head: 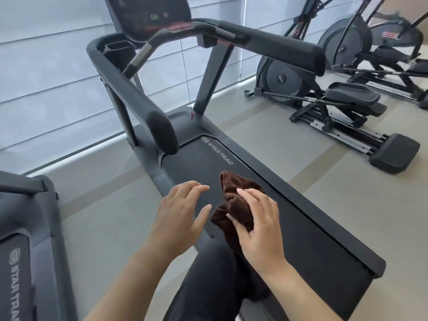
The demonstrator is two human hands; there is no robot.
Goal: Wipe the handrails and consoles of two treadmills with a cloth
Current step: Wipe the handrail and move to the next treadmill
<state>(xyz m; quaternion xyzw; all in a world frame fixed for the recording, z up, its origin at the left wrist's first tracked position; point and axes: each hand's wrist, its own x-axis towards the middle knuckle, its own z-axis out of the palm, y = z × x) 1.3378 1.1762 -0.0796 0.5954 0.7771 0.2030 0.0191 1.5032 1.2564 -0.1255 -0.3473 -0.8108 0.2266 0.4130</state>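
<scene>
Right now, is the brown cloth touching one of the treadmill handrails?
No, the brown cloth is held in the right hand above the treadmill belt, well short of the near handrail.

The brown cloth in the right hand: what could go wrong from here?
1. The cloth is bunched in the right hand with a loose end hanging, so it may slip from the hand.
2. The thin red cord hangs below the console; wiping there could snag it.
</scene>
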